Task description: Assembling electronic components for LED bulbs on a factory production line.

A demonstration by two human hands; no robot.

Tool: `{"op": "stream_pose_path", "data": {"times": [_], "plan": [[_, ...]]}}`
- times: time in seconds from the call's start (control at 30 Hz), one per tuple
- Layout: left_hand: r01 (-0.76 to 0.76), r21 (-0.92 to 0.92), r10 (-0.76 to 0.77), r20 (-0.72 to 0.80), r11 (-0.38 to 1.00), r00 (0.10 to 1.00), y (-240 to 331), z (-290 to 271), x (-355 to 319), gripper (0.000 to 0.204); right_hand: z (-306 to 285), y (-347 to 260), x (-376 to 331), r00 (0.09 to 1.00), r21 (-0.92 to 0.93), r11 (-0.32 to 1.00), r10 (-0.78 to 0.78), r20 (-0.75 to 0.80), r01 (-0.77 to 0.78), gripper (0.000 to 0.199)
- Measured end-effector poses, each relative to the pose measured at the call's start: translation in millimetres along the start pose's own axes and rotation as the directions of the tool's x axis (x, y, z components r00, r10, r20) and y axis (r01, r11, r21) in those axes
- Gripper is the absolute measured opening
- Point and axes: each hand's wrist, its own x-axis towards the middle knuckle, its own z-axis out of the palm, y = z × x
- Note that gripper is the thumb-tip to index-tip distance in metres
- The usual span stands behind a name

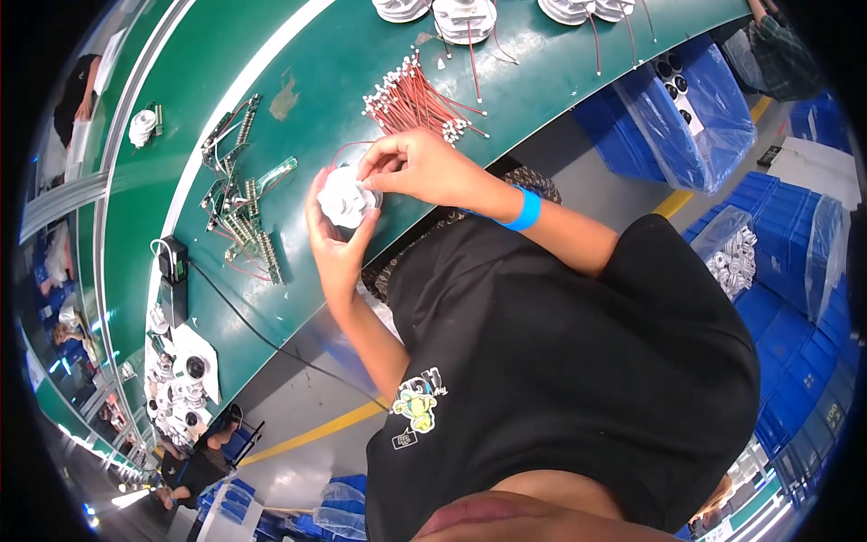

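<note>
The head camera looked down on a green conveyor-belt worktable (pixel 361 63) that curved across the upper left of the view. Above its near edge the left hand (pixel 332 242) cupped a small round white plastic housing (pixel 347 199), the fingers curled up around its underside and the thumb rising along its left rim, so that the part sat firmly in that grasp. The right hand (pixel 417 168) came in from the right, a bright blue wristband (pixel 526 210) on its wrist; its thumb and forefinger were pinched together on the top of the white housing, the remaining fingers loosely bent. What exactly the fingertips pinched could not be made out. A thin red wire (pixel 348 146) looped from the housing up over the belt just above the hands.

Just beyond the hands lay a fanned bundle of red wires with white end connectors (pixel 417 98). To the left, well apart from the hands, a scatter of narrow green circuit-board strips (pixel 242 203) rested on the belt, and nearer the belt's edge sat a small black box with a black cable (pixel 172 271). More white round housings (pixel 464 18) stood along the far edge of the belt at the top. Blue plastic crates lined with clear bags (pixel 695 117) stood on the floor at right.
</note>
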Motion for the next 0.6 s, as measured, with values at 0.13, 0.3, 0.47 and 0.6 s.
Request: {"op": "stream_pose_path", "data": {"times": [0.13, 0.3, 0.47, 0.6], "plan": [[-0.008, 0.063, 0.005, 0.046, 0.998, 0.999, -1.3, -2.0, 2.2, 0.078, -0.3, -1.0, -0.2, 1.000, 0.005, 1.000, -0.009, 0.010, 0.009, 0.016], [0.011, 0.001, -0.011, 0.033, 1.000, 0.999, 2.1, -0.5, 2.2, 0.080, 0.6, -9.4, -4.3, 1.000, -0.018, 1.000, 0.015, 0.014, -0.014, 0.015], [-0.005, 0.026, 0.004, 0.062, 1.000, 0.998, 0.8, -3.4, 4.7, 0.079, 2.9, -18.1, -8.3, 0.996, -0.113, 0.993, -0.027, -0.081, 0.017, 0.015], [0.009, 0.020, -0.010, 0.063, 1.000, 0.998, 3.2, -3.3, 4.7, 0.079, 4.8, -17.8, -11.1, 0.991, -0.164, 0.984, -0.081, -0.105, 0.063, 0.015]]}}
